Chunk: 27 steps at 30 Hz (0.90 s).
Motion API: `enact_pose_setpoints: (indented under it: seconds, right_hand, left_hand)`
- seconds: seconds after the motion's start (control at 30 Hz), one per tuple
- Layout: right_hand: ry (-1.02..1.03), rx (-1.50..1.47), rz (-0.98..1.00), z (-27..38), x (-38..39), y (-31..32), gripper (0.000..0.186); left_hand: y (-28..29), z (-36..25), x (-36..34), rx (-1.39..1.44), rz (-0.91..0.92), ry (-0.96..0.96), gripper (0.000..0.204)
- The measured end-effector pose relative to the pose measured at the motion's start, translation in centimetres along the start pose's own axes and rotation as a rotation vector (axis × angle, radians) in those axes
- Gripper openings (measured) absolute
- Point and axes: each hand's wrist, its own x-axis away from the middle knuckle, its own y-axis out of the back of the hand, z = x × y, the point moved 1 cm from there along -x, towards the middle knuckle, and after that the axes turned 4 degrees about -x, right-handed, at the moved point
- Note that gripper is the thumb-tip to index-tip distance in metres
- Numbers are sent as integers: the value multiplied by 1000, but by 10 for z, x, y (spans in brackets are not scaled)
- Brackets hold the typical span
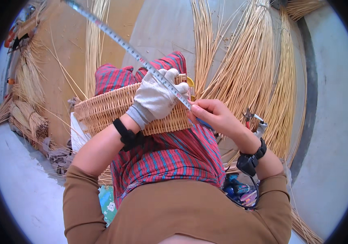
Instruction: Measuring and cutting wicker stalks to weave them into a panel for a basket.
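Note:
A long wicker basket [113,106], woven from pale sticks, lies tilted across my lap. My left hand [155,95], in a white knit glove, presses over it with fingers curled at its right end. The silver strip of a tape measure [130,49] runs from the top left down across the glove. My bare right hand [211,116] pinches the strip's lower end beside the basket's right end. Something yellow [190,82] shows partly behind the gloved fingers; what it is stays hidden.
Bundles of long pale wicker sticks [247,61] spread over the floor ahead and right. More bundles [29,118] lie at the left. Red-handled pliers [248,115] are right of my right hand. Red striped cloth [170,164] covers my legs.

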Motion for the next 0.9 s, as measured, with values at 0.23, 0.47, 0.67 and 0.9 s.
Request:
enact_pose_setpoints:
  seconds: [0.23, 0.47, 0.67, 0.9]
  right_hand:
    - [-27, -200, 7, -14, -5, 13, 36]
    - [66, -472, -344, -69, 43, 22, 36]
    - [-26, -535, -583, -132, 84, 23, 36]
    - [20, -391, -532, -103, 67, 11, 31]
  left_hand:
    - [5, 1, 2, 80, 10, 34, 29]
    - [36, -20, 15, 432, -248, 146, 31]
    - [91, -53, 100, 1115, 354, 639, 22]
    - [85, -57, 212, 1112, 280, 1192, 22]
